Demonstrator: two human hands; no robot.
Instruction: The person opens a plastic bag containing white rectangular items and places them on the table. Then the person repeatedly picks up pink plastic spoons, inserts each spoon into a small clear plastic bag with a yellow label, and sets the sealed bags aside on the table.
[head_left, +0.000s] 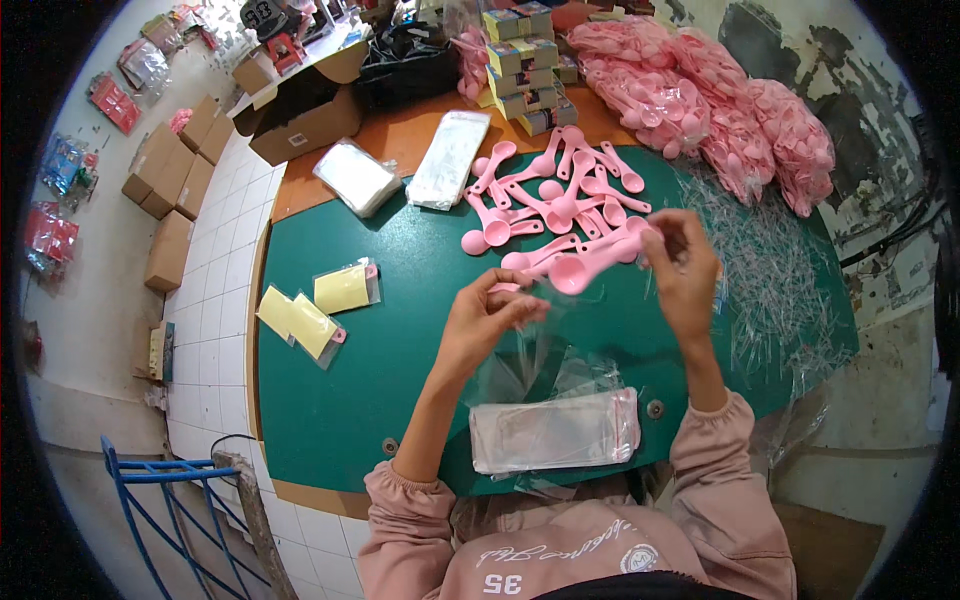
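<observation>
My right hand (683,268) grips a bunch of pink plastic measuring spoons (585,265) by their handle ends, the bowls pointing left over the green table mat (400,350). My left hand (487,318) pinches the mouth of a clear plastic bag (530,360) just left of the spoon bowls. A stack of flat clear bags (555,432) lies below my hands near the table's front edge. Loose pink spoons (560,185) are scattered on the mat beyond my hands.
Packed sets with yellow cards (315,310) lie at the left of the mat. Clear bag bundles (400,170), stacked small boxes (525,65) and bags of pink spoons (700,100) sit at the back. Thin clear strips (770,270) litter the right. Cardboard boxes (175,190) stand on the tiled floor.
</observation>
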